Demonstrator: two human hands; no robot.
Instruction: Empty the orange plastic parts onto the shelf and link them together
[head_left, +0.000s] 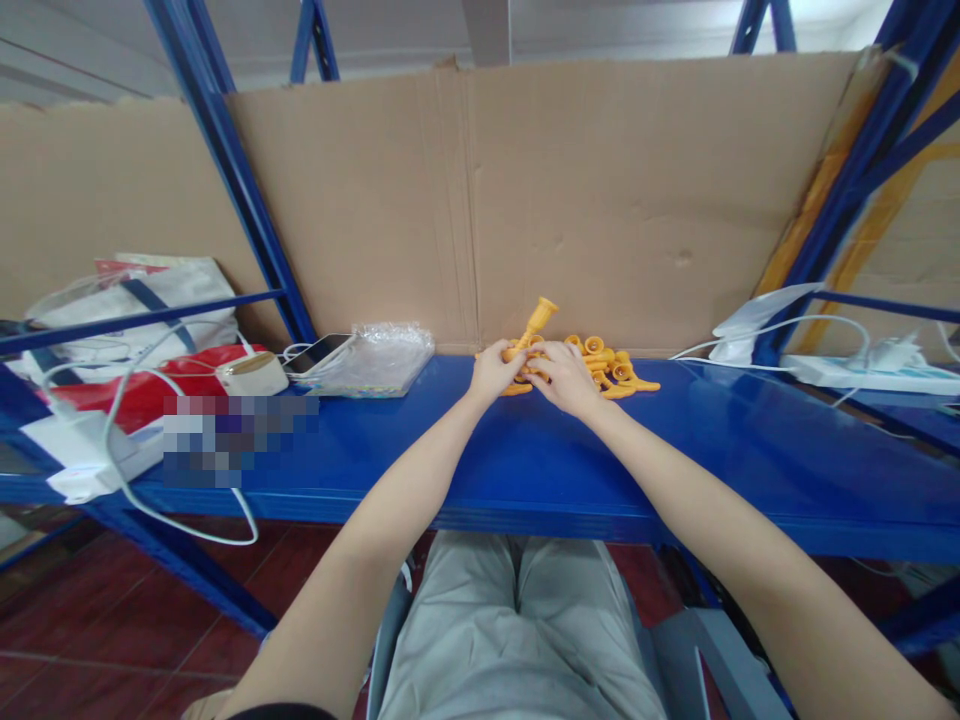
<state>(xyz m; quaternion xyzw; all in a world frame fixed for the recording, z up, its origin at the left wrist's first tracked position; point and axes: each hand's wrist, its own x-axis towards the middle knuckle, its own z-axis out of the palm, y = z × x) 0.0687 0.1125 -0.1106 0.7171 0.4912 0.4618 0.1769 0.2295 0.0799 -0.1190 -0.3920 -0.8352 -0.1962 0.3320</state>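
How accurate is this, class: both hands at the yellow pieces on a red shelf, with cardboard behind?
The shelf is blue, not red, as the head view shows. The left hand and right hand are at the yellow pieces, with cardboard behind.

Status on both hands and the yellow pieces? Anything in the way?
Left hand, right hand: together at tilted yellow piece, flared end up; grip unclear. Yellow pile beside right hand. No obstruction visible.

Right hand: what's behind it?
A pile of yellow plastic pieces, some with cup-shaped ends, then the cardboard panel. Whatever the right hand itself covers can't be seen.
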